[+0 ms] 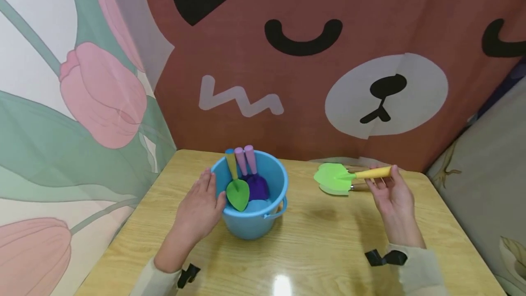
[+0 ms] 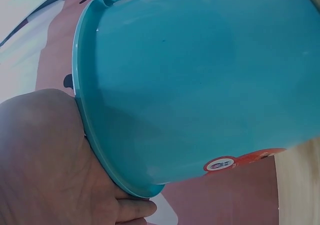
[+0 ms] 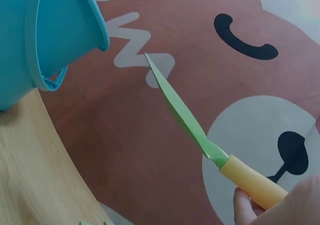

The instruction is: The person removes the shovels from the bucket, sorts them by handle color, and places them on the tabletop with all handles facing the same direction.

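Observation:
A light blue bucket (image 1: 248, 227) stands on the table, holding a small green trowel (image 1: 237, 195) with a yellow handle and purple-bladed tools (image 1: 259, 188) with two pink handles. My left hand (image 1: 199, 207) rests against the bucket's left rim, fingers extended; the left wrist view shows the palm (image 2: 47, 160) along that rim. To the right of the bucket, my right hand (image 1: 392, 200) holds a light green trowel (image 1: 333, 173) by its yellow handle. Its blade points left, raised off the table in the right wrist view. Partly hidden beneath it are brown handles (image 1: 360, 187) and another green edge.
The wooden table (image 1: 312, 250) meets a bear-print cloth (image 1: 230, 131) at its back edge. A tulip-print cloth (image 1: 102, 95) hangs at the left, and a grey-beige cloth (image 1: 485, 159) at the right. The bucket's loop handle (image 1: 279, 211) hangs on its front right side.

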`<act>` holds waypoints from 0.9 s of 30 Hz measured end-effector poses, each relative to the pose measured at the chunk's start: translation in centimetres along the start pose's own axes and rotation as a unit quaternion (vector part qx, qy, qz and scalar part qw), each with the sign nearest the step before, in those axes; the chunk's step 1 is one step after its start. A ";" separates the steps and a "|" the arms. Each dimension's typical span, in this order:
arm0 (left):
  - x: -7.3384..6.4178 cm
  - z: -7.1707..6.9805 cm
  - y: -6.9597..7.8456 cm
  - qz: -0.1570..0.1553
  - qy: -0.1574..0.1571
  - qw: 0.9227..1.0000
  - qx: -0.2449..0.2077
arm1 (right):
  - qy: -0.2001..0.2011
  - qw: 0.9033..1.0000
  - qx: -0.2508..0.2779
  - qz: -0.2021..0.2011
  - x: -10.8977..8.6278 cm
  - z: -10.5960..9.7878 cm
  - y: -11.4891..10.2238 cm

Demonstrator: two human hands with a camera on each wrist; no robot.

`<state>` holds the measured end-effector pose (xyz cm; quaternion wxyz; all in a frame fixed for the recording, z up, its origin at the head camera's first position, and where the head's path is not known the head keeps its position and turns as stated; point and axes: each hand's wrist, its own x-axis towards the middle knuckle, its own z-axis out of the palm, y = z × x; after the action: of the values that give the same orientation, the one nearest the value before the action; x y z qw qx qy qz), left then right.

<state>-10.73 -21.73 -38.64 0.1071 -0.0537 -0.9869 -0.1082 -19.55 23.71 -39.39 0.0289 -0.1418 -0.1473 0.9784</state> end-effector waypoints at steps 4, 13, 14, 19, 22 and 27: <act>0.0 0.0 0.1 0.005 0.005 1.000 -0.004 | 0.001 1.000 0.017 0.010 0.0 -0.8 -0.4; 0.0 0.0 0.0 0.004 0.001 1.000 -0.009 | 0.034 0.999 0.021 0.017 0.2 -2.9 -0.5; 0.0 0.0 0.0 0.004 0.000 1.000 -0.009 | 0.041 0.999 0.018 0.014 0.2 -3.1 -0.5; -0.1 0.1 0.1 0.007 -0.004 1.000 -0.012 | 0.057 0.998 0.015 0.006 0.4 -3.9 -0.6; -0.1 0.0 0.1 0.007 -0.002 1.000 -0.010 | 0.058 0.998 0.018 0.013 0.7 -4.2 -0.6; 0.0 -0.1 0.1 0.007 0.005 1.000 -0.008 | 0.067 0.997 0.018 0.015 1.0 -4.6 -0.6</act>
<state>-10.69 -21.69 -38.51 0.1122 -0.0613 -0.9850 -0.1158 -19.19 25.62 -43.70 0.0262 -0.2089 -0.1247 0.9696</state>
